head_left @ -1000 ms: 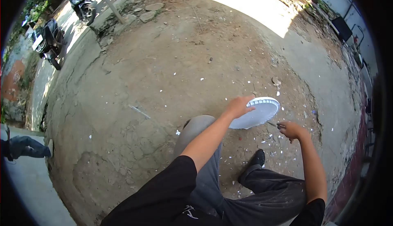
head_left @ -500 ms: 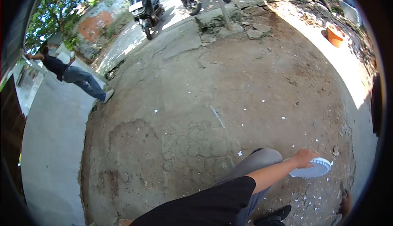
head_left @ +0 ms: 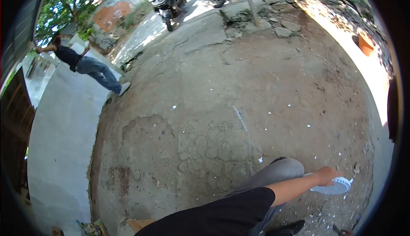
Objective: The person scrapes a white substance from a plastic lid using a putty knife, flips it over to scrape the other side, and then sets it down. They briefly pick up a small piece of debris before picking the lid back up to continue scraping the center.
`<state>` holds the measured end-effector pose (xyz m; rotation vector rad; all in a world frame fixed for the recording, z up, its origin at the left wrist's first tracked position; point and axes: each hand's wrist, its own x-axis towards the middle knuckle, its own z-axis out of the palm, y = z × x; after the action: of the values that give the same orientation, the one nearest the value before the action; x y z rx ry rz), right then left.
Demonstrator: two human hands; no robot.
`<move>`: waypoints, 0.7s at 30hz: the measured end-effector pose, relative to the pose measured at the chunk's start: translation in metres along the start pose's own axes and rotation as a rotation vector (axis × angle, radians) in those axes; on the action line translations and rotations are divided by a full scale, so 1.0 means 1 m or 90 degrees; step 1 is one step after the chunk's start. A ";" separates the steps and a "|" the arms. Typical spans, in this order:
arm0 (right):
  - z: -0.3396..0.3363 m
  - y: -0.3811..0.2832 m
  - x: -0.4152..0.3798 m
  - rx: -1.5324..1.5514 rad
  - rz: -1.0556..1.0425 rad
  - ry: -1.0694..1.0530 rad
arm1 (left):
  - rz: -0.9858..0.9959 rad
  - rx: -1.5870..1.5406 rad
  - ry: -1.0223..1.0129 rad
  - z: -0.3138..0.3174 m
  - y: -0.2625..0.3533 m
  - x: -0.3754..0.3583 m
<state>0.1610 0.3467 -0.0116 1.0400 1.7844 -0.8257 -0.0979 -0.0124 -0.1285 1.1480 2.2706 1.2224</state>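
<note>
My left hand (head_left: pixel 326 175) is closed on the rim of a round white plastic lid (head_left: pixel 337 186) with a ribbed edge, held low over the ground at the right. A black sleeve covers the upper part of that arm, which reaches past my bent grey-clad knee (head_left: pixel 288 167). At the bottom right edge only a little of my right hand (head_left: pixel 347 232) shows, against a thin, dark, blade-like tool (head_left: pixel 336 228). Most of its fingers are cut off by the frame. White flakes lie scattered on the ground near the lid.
Cracked concrete and dirt ground (head_left: pixel 205 129) spreads ahead. Along the left runs a grey wall (head_left: pixel 64 150), with a person (head_left: pixel 89 65) standing by its far end. Parked motorbikes (head_left: pixel 168 3), a thin post (head_left: pixel 250 3) and an orange pot (head_left: pixel 366 43) are farther off. A colourful packet (head_left: pixel 93 228) lies bottom left.
The view has shifted, so the scene sits farther right. My left hand still holds the lid, now seen more tilted. My right hand and its tool have dropped toward the bottom edge.
</note>
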 end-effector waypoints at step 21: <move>0.098 -0.182 -0.045 -0.281 -0.342 0.233 | -0.078 0.101 -0.026 -0.010 0.004 0.008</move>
<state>0.0447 0.1715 0.0114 0.4377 2.4743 -0.5194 -0.1069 -0.0109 -0.1185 1.0589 2.4035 0.9799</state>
